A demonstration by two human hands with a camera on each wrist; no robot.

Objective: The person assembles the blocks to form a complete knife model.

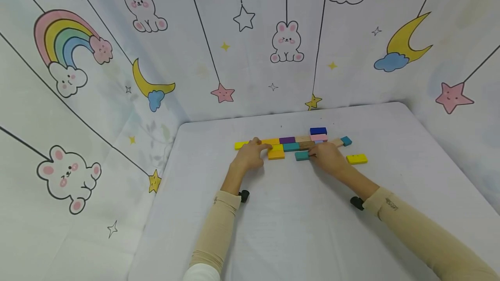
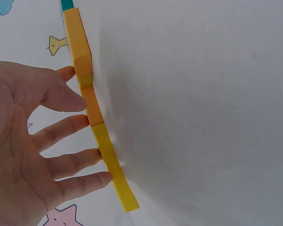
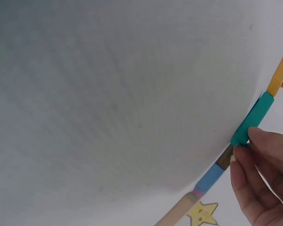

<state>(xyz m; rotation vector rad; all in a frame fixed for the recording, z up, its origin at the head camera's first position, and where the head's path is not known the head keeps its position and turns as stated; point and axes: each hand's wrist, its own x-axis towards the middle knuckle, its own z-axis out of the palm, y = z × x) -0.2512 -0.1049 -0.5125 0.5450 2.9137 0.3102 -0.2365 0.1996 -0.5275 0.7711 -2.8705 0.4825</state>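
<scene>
My left hand (image 1: pixel 250 155) rests its fingertips on the left part of a row of flat coloured blocks. In the left wrist view its fairly straight fingers touch a long yellow block (image 2: pixel 114 165) and an orange block (image 2: pixel 94 106). In front of the row lies another orange block (image 1: pixel 276 155). My right hand (image 1: pixel 328 157) pinches the right end of a teal block (image 1: pixel 301 156) between thumb and fingers, a little in front of the row. Behind it stand a second teal block (image 1: pixel 291 147) and a brown block (image 1: pixel 306 145).
A dark blue block (image 1: pixel 318 131) and a pink block (image 1: pixel 318 137) sit behind the row's right part. Rightward lie a blue block (image 1: pixel 346 141) and a loose yellow block (image 1: pixel 357 159). A patterned cloth wall (image 1: pixel 254 68) borders the white table (image 1: pixel 281 229).
</scene>
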